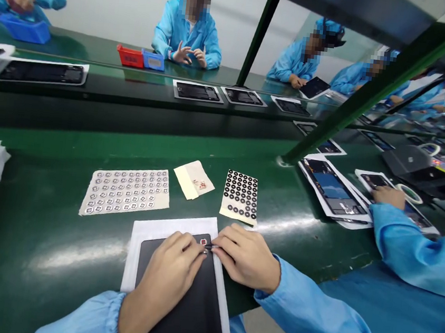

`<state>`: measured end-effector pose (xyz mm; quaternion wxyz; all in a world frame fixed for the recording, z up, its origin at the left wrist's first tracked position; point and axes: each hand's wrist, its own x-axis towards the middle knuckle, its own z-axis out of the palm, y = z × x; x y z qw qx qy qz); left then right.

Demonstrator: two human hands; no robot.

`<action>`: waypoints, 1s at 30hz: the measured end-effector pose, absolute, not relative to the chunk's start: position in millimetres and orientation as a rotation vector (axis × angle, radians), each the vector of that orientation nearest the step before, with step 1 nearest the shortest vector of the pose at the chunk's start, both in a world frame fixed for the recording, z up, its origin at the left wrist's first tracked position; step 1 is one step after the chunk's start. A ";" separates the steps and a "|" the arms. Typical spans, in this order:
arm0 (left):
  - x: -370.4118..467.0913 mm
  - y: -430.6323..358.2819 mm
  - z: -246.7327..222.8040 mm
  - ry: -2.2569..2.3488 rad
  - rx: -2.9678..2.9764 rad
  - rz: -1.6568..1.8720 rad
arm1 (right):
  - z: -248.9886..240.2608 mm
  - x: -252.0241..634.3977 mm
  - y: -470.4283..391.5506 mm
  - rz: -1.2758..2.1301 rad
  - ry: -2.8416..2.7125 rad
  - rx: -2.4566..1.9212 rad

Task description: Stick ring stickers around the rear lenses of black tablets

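A dark grey tablet back panel (191,311) lies on a white sheet (133,252) in front of me. My left hand (167,277) rests over the panel, its thumb and finger pinched near the top right corner around something too small to make out. From the other side, my right hand (247,256) grips thin dark tweezers (210,246), whose tip meets the left fingertips. Just above that tip is a small red-edged square (203,242) in the panel's corner. Fingers hide part of this corner.
Beyond the panel lie a sheet of ring stickers (126,191), a paper with tiny reddish pieces (195,179) and a sheet of black rings (240,196). Tablet parts (334,186) are stacked right, near a co-worker's sleeve (416,250). A green post (373,92) slants overhead.
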<state>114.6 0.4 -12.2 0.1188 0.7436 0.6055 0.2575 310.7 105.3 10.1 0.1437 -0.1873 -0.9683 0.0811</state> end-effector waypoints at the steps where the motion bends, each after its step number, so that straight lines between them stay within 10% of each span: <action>1: 116.1 0.8 -13.2 1.761 2.179 0.792 | 11.6 310.0 106.8 0.212 -2.802 -0.526; 30: 104.8 13.5 -26.0 1.787 2.083 0.971 | 8.7 301.1 121.3 0.118 -2.793 -0.367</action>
